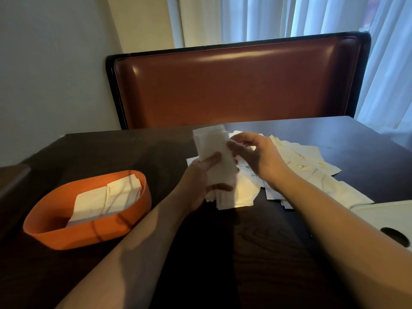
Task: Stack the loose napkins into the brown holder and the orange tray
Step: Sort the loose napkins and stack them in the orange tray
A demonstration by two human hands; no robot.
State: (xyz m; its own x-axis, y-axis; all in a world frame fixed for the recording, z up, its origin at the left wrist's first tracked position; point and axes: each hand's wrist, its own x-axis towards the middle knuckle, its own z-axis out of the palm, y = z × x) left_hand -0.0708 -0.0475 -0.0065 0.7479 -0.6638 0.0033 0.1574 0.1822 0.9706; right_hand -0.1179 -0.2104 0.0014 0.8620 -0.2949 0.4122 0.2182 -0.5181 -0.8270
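Napkins are what we are gathering, and some already lie stacked in the orange tray (66, 228), which sits nearest us on the left of the dark table (111, 152). At our right edge we see the corner of a white object (383, 217) with a dark hole; what it is we cannot tell. Further in, our left hand (196, 184) grips a squared bundle of napkins (214, 152) upright, thumb across its front and fingers wrapped round its lower end. Our right hand (256, 157) has its fingers curled against the bundle's right edge, seemingly steadying or straightening it. Just behind and to the right, the loose napkins (312, 166) spread across the table in an untidy heap. Beyond the table stands a brown leather seat back (234, 85), with curtains (289, 16) behind.

We judge the step in hand to be evening up a collected bundle. The next move calls for carrying it well left to the tray without letting it fan apart. The brown holder is not clearly in view. No writing or brand can be read.
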